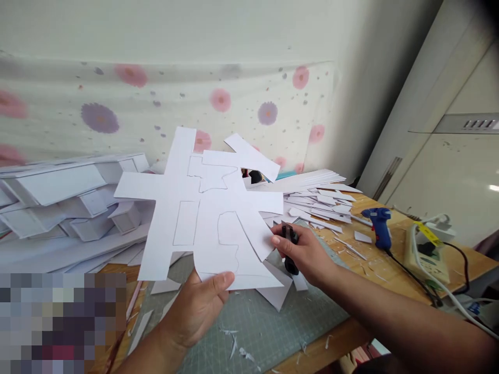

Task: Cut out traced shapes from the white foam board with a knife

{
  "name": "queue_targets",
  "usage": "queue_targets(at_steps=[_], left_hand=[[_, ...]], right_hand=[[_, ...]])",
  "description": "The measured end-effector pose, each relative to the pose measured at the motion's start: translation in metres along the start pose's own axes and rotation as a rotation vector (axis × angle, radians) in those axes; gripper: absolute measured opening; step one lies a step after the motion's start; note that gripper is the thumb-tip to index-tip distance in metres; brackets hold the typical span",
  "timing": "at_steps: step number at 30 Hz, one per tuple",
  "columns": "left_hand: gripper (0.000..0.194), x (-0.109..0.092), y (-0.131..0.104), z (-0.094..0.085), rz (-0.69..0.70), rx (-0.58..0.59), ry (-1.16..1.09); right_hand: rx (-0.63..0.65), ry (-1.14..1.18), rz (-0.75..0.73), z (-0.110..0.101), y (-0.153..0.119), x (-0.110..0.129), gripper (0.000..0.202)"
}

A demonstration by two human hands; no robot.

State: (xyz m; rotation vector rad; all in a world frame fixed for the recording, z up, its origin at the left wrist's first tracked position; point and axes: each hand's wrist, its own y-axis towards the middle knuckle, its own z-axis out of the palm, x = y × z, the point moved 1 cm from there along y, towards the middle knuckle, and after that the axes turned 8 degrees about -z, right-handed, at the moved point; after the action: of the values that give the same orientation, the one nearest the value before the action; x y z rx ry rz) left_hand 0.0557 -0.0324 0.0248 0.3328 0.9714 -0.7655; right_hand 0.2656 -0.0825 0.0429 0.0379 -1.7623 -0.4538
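Note:
My left hand [208,301] pinches the lower edge of a large white cut-out board [208,228], thumb on its face. The board is held up and tilted, with several arms sticking out and pencil outlines drawn on it. My right hand [306,252] is closed around a black utility knife [290,249], its blade not visible. Thumb and index finger of this hand also meet the board's lower right edge. Below both hands lies a green-grey cutting mat [273,337] with white offcuts and shavings on it.
White folded box shapes [74,182] are stacked at the left. White strips [323,202] are heaped at the back right. A blue hot glue gun [381,228] stands near a power strip [427,257] with cables on the wooden table [362,259]. A flowered sheet [167,104] covers the wall.

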Motion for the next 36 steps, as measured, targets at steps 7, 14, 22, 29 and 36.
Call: queue_targets(at_steps=[7, 14, 22, 29, 36], left_hand=[[0.062, 0.005, -0.001, -0.002, -0.023, 0.030, 0.046], [0.062, 0.002, -0.002, -0.001, -0.034, 0.016, 0.002], [0.059, -0.005, 0.001, 0.003, -0.042, -0.290, -0.097], [0.049, -0.018, 0.010, 0.001, 0.088, -0.517, -0.075], [0.040, -0.006, 0.004, 0.012, 0.086, -0.556, -0.053]], right_hand=[[0.018, 0.047, 0.076, 0.003, -0.001, 0.002, 0.042], [0.012, 0.022, 0.052, 0.005, 0.000, 0.002, 0.039], [0.109, -0.136, 0.018, 0.005, 0.001, 0.005, 0.038], [-0.071, -0.201, -0.099, -0.033, 0.003, 0.022, 0.036], [-0.116, -0.026, -0.023, -0.045, -0.002, -0.004, 0.032]])
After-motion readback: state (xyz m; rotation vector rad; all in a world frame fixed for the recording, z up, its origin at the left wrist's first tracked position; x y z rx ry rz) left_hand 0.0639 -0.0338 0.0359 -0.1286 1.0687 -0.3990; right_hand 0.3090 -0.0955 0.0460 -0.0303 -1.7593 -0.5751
